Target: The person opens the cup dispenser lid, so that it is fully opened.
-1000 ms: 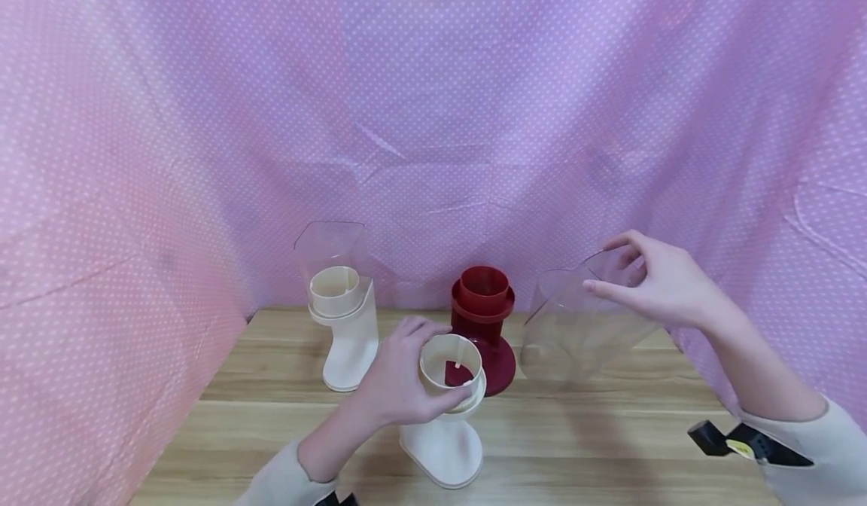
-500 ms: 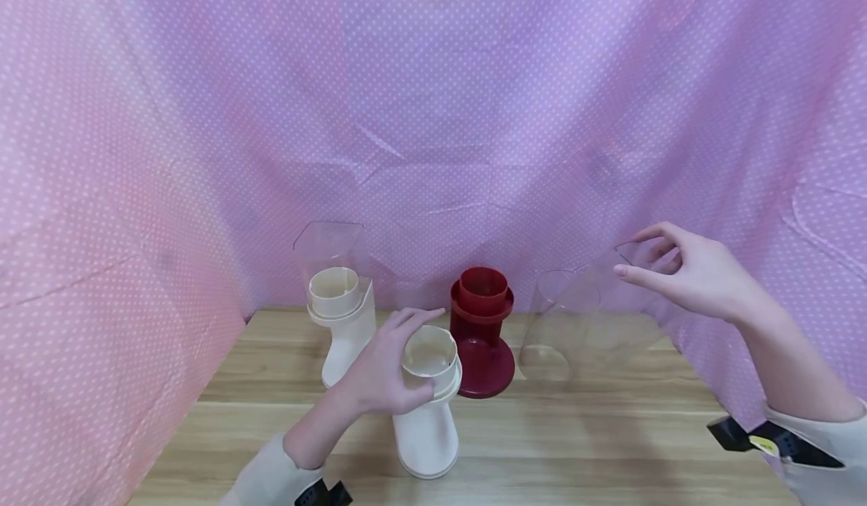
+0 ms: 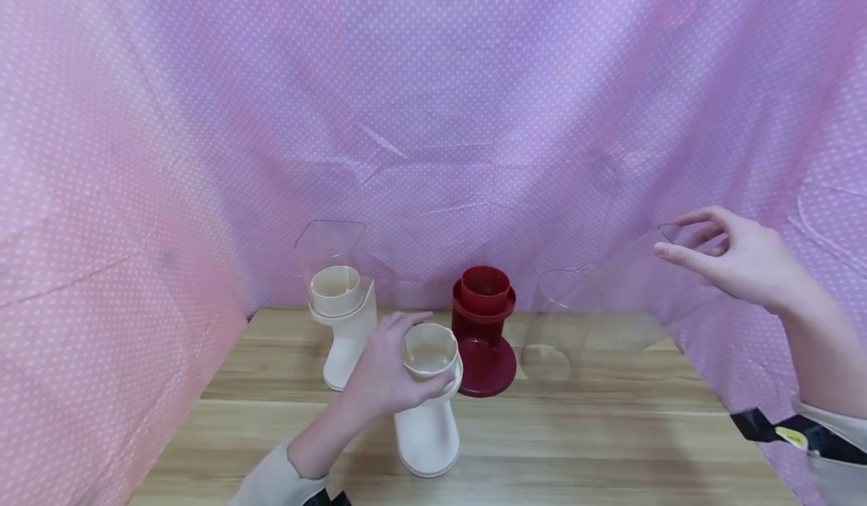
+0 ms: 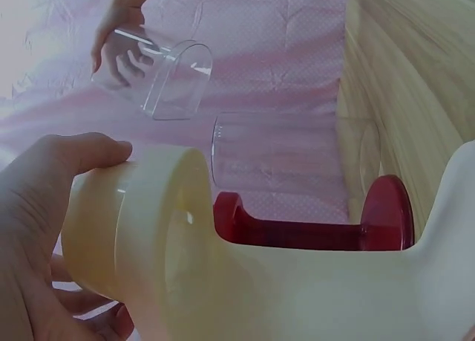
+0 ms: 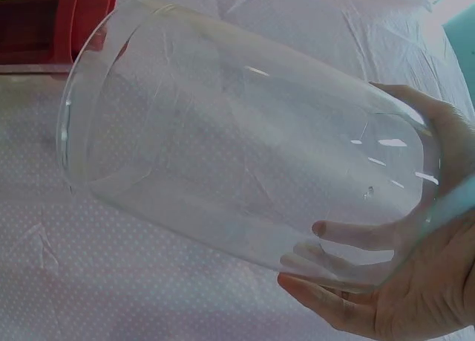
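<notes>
My left hand (image 3: 389, 374) grips the round upper collar of a cream stand (image 3: 427, 442), which stands near the table's front middle on a rounded foot. In the left wrist view its fingers (image 4: 96, 151) curl round the cream ring (image 4: 96, 229). Over the table's right side, my right hand (image 3: 748, 257) holds a clear see-through container (image 5: 245, 148) by one end, tilted, with the wide open end pointing to the left and down. The right wrist view shows the thumb and fingers around that end. The container's outline is faint in the head view.
Behind the held stand is a red stand (image 3: 488, 367). A second clear container (image 3: 552, 355) stands upright to its right. At the back left stands another cream stand (image 3: 345, 355), with a clear container (image 3: 332, 246) behind it. Pink dotted cloth (image 3: 433, 114) surrounds the wooden table (image 3: 576, 453).
My right hand has moved right and slightly up with the clear container, away from the standing container. My left hand has shifted the cream stand left and turned it more upright.
</notes>
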The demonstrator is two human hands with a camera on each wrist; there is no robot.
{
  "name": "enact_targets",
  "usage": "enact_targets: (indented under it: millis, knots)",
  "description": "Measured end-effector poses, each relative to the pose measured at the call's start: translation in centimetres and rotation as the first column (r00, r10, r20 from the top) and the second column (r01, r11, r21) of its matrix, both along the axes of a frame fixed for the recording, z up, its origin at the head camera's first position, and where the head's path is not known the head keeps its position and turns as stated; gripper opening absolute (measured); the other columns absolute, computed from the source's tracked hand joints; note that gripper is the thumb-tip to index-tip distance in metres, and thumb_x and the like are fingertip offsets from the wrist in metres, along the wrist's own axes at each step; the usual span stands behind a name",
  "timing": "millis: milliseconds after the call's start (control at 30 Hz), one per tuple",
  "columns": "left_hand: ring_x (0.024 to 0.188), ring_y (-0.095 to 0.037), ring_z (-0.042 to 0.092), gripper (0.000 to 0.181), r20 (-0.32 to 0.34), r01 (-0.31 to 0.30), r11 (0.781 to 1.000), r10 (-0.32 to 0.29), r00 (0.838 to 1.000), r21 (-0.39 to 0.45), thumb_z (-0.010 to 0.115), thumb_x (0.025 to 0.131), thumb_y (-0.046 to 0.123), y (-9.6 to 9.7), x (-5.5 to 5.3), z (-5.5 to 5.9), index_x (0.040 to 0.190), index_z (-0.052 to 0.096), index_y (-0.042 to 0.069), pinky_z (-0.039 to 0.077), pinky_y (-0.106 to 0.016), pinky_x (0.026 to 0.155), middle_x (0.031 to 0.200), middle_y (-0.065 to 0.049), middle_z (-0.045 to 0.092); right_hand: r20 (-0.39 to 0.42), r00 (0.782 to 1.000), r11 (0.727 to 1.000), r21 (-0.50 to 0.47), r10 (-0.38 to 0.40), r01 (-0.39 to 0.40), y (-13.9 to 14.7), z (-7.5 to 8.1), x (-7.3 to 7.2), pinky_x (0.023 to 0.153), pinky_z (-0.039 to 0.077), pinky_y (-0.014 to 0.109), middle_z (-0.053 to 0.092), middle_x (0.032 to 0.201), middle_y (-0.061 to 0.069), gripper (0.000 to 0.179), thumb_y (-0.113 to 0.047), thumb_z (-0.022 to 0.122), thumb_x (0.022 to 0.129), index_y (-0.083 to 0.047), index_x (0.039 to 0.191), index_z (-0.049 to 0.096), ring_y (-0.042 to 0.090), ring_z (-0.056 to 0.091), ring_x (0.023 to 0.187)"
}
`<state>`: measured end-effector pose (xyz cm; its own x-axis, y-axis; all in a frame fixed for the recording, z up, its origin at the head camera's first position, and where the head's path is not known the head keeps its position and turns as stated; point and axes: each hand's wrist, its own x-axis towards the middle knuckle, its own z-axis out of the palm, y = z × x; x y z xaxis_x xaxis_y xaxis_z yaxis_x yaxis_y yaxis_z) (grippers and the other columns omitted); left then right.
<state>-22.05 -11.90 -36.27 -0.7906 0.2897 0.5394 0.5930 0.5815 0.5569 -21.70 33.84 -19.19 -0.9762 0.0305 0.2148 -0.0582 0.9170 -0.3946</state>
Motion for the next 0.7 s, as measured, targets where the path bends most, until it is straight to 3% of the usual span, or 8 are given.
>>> enact_targets:
  millis: [200,300,433,600,700]
  knots:
    - [0.105,-0.019,0.068,0.074,0.016,0.001,0.997,-0.002,1.000,0.076,0.098,0.063,0.030,-0.8,-1.2,0.2,0.130,0.072,0.012,0.059,-0.038,0.088,0.117,-0.003,0.076,-0.005,0.999,0.999,-0.008,-0.050,0.050,1.8,0.3,-0.1,0.060,0.055,0.038,0.049,0.140,0.042,0.087,-0.064,0.060,0.100,0.001,0.155,0.041,0.037,0.074,0.085]
    - [0.102,-0.018,0.069,0.071,0.022,0.000,0.994,-0.002,1.000,0.107,0.098,0.061,0.026,-1.1,-2.0,0.2,0.126,0.074,0.013,0.059,-0.039,0.087,0.114,-0.003,0.077,-0.023,0.995,0.995,0.024,-0.098,0.098,2.7,0.3,-0.1,0.065,0.056,0.051,0.050,0.139,0.043,0.090,-0.067,0.058,0.100,0.002,0.155,0.041,0.053,0.067,0.102]
    - [0.110,-0.021,0.070,0.068,0.047,-0.008,0.989,0.001,0.999,0.145,0.098,0.062,0.021,-1.3,-3.3,0.3,0.125,0.074,0.014,0.059,-0.044,0.094,0.119,-0.003,0.077,-0.038,0.987,0.985,0.074,-0.154,0.156,3.7,0.0,-0.2,0.078,0.049,0.071,0.051,0.140,0.044,0.094,-0.071,0.057,0.098,0.003,0.154,0.041,0.066,0.049,0.119]
    - [0.125,-0.027,0.068,0.070,0.053,-0.032,0.989,0.025,0.998,0.141,0.096,0.063,0.021,-1.3,-5.1,0.4,0.129,0.072,0.014,0.052,-0.053,0.108,0.127,-0.006,0.076,-0.047,0.980,0.974,0.111,-0.194,0.198,5.1,-1.5,-1.4,0.083,0.048,0.071,0.058,0.133,0.042,0.099,-0.074,0.058,0.096,0.008,0.150,0.042,0.063,0.052,0.116]
    - [0.128,-0.032,0.066,0.072,0.041,-0.049,0.993,0.045,0.998,0.112,0.094,0.064,0.023,-1.2,-6.2,0.3,0.132,0.071,0.012,0.049,-0.058,0.110,0.131,-0.009,0.075,-0.012,0.982,0.973,0.132,-0.190,0.190,5.7,-3.1,-2.5,0.085,0.049,0.070,0.060,0.131,0.042,0.103,-0.077,0.056,0.095,0.011,0.147,0.042,0.063,0.056,0.114]
